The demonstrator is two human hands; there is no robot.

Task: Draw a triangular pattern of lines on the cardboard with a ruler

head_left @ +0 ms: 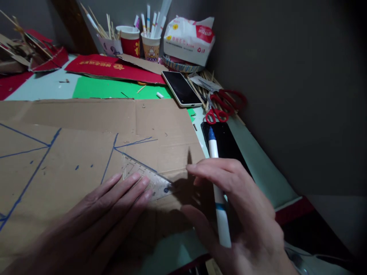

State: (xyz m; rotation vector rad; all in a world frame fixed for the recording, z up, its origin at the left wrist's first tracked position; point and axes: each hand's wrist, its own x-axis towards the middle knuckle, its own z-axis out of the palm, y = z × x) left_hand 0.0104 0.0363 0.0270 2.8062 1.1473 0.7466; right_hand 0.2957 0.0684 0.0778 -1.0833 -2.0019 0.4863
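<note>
My left hand (123,206) lies with its fingers stretched flat on a clear plastic set square (155,183), pressing it against a sheet of brown cardboard (169,149). Blue lines are drawn on the cardboard, and one runs along the set square's long edge. In my right hand (243,198) is a white marker (222,214) with its blue end pointing up and away. The marker passes behind the index finger, while thumb and index fingertip stand apart. How the other fingers grip it is partly hidden.
Beyond the cardboard lie a white-edged phone (183,89) and red-handled scissors (216,114). A dark phone-like slab (229,143) is at the right. Paper cups (150,47) with markers, a white paper bag (187,40) and a red card (97,67) stand or lie at the back.
</note>
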